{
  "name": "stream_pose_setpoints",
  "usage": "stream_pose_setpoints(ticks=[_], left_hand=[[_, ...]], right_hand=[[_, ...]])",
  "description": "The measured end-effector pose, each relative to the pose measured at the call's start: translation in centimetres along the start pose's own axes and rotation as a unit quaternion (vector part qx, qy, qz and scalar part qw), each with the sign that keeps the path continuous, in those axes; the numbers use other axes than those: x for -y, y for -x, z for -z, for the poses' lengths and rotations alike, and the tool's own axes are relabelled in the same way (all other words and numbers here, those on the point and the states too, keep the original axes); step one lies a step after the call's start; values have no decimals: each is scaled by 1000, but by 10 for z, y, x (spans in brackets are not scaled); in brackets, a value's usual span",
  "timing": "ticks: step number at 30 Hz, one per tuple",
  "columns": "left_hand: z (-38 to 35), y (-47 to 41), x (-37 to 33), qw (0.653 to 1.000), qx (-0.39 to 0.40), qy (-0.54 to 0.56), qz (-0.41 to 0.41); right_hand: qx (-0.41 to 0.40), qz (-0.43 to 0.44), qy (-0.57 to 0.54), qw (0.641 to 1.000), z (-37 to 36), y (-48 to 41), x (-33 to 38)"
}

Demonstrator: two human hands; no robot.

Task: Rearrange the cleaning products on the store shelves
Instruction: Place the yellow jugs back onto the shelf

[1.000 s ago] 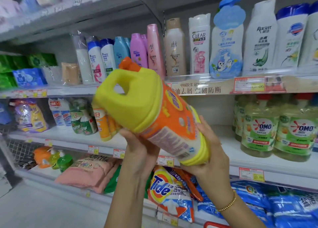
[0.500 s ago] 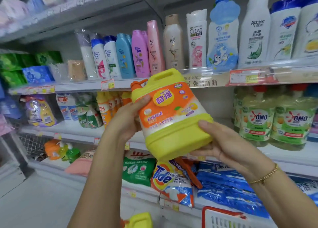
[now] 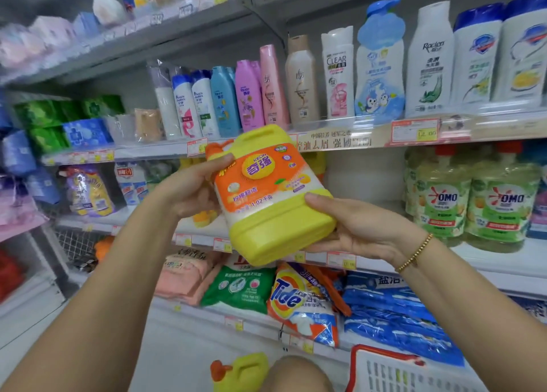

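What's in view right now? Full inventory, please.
yellow plastic detergent jug with orange label: one, yellow and orange, tilted, held before the middle shelf
second yellow plastic jug with orange cap: one, yellow, bottom edge, partly cut off
shampoo bottles: one row, mixed colours, upper shelf
OMO bottles: two in front, more behind, green with red caps, middle shelf, right
Tide bag: one, orange and white, lower shelf
blue bags: several, blue, lower shelf, right
plastic basket: one, white with red rim, bottom right
left hand: grips the held jug near its cap
right hand: holds its base

Bare shelf gap (image 3: 367, 181) behind jug (image 3: 266, 208), OMO bottles (image 3: 473, 205) walling right, upper shelf (image 3: 340, 143) overhead
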State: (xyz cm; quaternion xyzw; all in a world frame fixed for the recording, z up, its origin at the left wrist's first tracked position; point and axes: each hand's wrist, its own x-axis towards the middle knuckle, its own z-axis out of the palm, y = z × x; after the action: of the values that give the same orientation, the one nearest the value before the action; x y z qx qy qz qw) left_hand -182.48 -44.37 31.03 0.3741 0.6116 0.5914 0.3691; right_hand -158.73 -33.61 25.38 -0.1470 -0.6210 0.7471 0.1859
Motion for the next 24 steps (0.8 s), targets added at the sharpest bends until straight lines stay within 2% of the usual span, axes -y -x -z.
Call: stream_pose_setpoints(ticks=[4,6,9,13,15,19,21,24], left_hand=[[10,15,17,991,-33,-56,-121],[13,22,36,984,-45,-94,-144],[21,29,85,982,-42,-107,-147],[34,36,171,980,-18,-173,-99],[42,41,215,979,-24,-188,-68],[58,56,293,976,-9,-219,-12],[61,63,325,971,3,-240,6],[67,70,373,964,14,-261,39]], right_hand=[[35,-53,17,998,2,-24,-29],[40,-81,54,994,3,-37,-48],[12,-65,132,989,10,-56,-73],[-12,-7,209,978,14,-85,-103],[35,-14,310,950,15,-103,-128],[143,-60,511,845,8,-131,-187],[178,-85,553,809,2,-140,-216],[236,-136,558,784,-2,-149,-263]])
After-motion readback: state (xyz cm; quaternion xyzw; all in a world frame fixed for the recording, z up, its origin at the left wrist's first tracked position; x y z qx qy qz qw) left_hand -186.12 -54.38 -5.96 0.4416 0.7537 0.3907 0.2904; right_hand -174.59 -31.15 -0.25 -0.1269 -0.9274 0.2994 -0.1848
